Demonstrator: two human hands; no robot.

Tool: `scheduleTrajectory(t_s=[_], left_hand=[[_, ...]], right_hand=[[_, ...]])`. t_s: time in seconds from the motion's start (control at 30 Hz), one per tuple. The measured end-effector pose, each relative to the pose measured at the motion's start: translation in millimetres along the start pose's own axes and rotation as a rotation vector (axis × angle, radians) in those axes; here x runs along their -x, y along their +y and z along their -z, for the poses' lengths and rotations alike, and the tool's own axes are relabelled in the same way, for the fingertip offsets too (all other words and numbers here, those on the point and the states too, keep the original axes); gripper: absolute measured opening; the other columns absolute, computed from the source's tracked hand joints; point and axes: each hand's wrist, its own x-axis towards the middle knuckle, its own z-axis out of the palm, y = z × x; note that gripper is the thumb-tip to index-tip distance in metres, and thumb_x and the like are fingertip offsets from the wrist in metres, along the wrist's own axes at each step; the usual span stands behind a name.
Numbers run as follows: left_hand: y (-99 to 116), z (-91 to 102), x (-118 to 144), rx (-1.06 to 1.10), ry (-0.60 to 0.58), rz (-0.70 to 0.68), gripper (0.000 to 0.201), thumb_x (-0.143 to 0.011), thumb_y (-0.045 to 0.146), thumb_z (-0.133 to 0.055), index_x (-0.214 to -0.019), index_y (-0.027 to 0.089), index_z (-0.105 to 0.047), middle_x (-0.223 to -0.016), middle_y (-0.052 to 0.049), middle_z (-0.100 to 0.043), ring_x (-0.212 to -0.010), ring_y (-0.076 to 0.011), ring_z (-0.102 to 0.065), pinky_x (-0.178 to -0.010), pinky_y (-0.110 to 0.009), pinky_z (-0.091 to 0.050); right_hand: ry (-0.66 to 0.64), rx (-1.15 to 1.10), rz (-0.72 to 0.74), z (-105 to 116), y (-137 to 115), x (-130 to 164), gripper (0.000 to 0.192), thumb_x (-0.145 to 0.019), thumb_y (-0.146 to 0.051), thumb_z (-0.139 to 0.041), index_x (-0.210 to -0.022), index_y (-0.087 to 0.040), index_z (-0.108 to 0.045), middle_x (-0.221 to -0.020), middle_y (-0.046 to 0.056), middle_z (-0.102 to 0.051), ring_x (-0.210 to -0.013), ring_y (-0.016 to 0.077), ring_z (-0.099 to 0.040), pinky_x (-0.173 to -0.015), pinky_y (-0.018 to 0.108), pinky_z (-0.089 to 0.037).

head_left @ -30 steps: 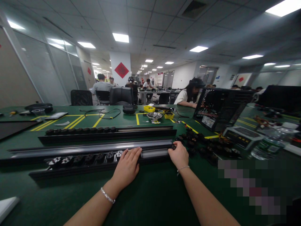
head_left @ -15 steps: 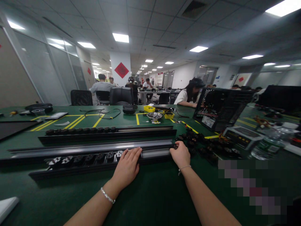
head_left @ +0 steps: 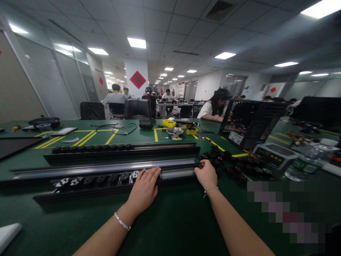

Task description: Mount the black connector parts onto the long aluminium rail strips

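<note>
- Green table: one broad work surface with yellow lines, unchanged from the earlier pictures; every item below rests on it.
- Long black rails: three in all, lying side by side across the table and unmoved over the last second. The far rail carries a row of black sockets along its left part. The middle rail shows a bare silver channel. The near rail holds a row of sockets in its left half.
- Computer case: one, open-sided, standing at the right behind the rails.
- Left hand: lies flat, fingers spread and extended, palm down on the near rail just right of its last socket; it grips nothing and is in the same place as before.
- Right hand: loosely curled at the right end of the rails, fingertips at the edge of the pile of sockets; whether it holds one cannot be told. It has shifted slightly rightward since a second ago.
- Pile of sockets: one loose heap of small black pieces, just right of the rail ends; too dark to count.
- Bracelets: two, one on each wrist.
</note>
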Motion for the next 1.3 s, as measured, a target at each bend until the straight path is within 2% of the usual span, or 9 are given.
scheduleTrajectory(t_s=[0.63,1.03,1.3], left_hand=[[0.7,-0.5,-0.1,-0.008,0.014,-0.006,0.056,-0.078,0.019,-0.045,-0.134,0.021,-0.038,-0.134,-0.007,-0.049,-0.121,-0.0217,-0.046,-0.106,-0.042,-0.03],[1.0,-0.1,0.0,0.003,-0.007,0.001,0.055,-0.08,0.018,-0.043,-0.135,0.021,-0.037,-0.136,-0.006,-0.048,-0.122,-0.0215,-0.044,-0.107,-0.043,-0.028],[-0.5,-1.4,0.4,0.006,-0.014,-0.001,0.056,-0.08,0.019,-0.043,-0.135,0.021,-0.036,-0.137,-0.006,-0.047,-0.122,-0.0219,-0.044,-0.107,-0.043,-0.028]], right_hand=[[0.014,-0.106,-0.019,-6.4,13.2,-10.6,0.039,-0.065,-0.024,-0.053,-0.103,-0.018,-0.054,-0.099,0.008,-0.062,-0.093,0.0201,-0.058,-0.079,0.028,-0.042],[-0.004,-0.029,-0.133,1.7,43.0,-32.3,0.041,-0.067,-0.028,-0.053,-0.106,-0.017,-0.053,-0.098,0.009,-0.062,-0.091,0.0227,-0.058,-0.076,0.031,-0.043],[-0.009,0.084,-0.073,5.4,51.5,-37.3,0.04,-0.069,-0.023,-0.052,-0.108,-0.017,-0.057,-0.106,0.01,-0.06,-0.098,0.0235,-0.056,-0.078,0.032,-0.044]])
